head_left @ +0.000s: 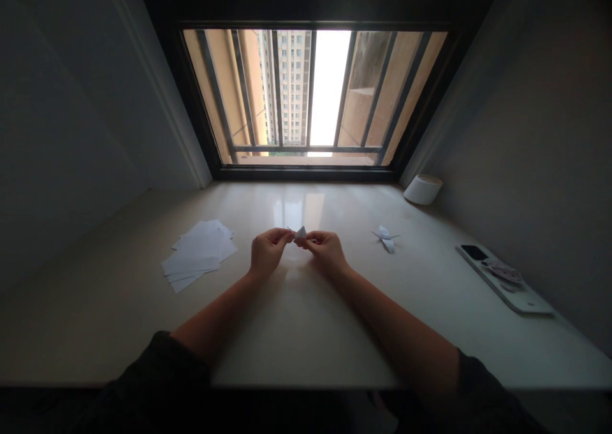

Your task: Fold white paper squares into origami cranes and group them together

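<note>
Between my two hands, above the middle of the pale surface, is a small white paper crane (300,232), with a folded wing standing up and a thin point sticking out to the left. My left hand (269,250) pinches its left side between thumb and fingers. On the other side, my right hand (326,249) grips it with closed fingertips, which hide its lower part. A second folded paper crane (384,238) lies off to the right, apart from my hands. Loose sheets of white paper (198,250) are piled unevenly to my left.
A phone in a pale case (504,280) lies by the right wall. In the far right corner sits a white rounded object (423,189). The barred window (310,173) closes off the back of the ledge (296,332), and walls flank both sides.
</note>
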`<state>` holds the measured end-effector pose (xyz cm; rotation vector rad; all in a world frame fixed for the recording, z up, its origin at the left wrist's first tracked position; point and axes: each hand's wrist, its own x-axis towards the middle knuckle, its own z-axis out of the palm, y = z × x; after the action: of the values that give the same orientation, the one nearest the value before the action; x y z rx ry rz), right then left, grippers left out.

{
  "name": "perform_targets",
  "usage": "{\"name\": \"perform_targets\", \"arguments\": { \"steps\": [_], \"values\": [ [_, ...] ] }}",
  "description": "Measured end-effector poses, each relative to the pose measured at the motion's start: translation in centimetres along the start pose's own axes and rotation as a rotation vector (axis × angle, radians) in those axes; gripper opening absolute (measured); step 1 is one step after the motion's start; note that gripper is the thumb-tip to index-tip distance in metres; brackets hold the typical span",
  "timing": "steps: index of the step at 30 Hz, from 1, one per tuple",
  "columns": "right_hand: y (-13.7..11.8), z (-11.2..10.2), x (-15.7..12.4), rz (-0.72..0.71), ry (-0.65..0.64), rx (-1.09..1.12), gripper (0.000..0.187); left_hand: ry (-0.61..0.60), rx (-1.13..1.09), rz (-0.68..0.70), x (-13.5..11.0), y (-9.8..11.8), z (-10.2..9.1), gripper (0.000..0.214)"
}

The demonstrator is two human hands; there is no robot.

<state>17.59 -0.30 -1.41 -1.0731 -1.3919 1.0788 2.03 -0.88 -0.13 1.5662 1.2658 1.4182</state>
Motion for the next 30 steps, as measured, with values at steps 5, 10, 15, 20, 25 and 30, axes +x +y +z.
{"name": "perform_targets", "arguments": {
  "steps": [5, 10, 15, 20, 25, 30],
  "values": [
    [0.19, -0.02, 0.05, 0.002, 0.001, -0.015, 0.03, -0.023, -0.002, 0.002, 0.16, -0.11, -0.03, 0.021],
    [0.37, -0.02, 0.02, 0.006, -0.016, -0.026, 0.031, -0.05, -0.146, -0.034, 0.34, -0.14, 0.1, 0.022],
    [0.12, 0.02, -0.06, -0.008, -0.028, 0.007, 0.029, -0.034, -0.223, -0.07, 0.34, -0.16, 0.27, 0.021],
    [-0.14, 0.08, -0.11, -0.017, -0.038, 0.026, 0.032, 0.047, -0.228, -0.111, 0.14, -0.06, 0.44, 0.022],
    [0.09, 0.14, -0.1, -0.023, -0.026, 0.002, 0.032, 0.061, -0.248, -0.146, 0.23, 0.11, 0.45, 0.024],
    [0.43, 0.16, -0.07, -0.009, -0.038, -0.003, 0.03, 0.057, -0.249, -0.132, 0.5, 0.08, 0.32, 0.026]
  ]
}}
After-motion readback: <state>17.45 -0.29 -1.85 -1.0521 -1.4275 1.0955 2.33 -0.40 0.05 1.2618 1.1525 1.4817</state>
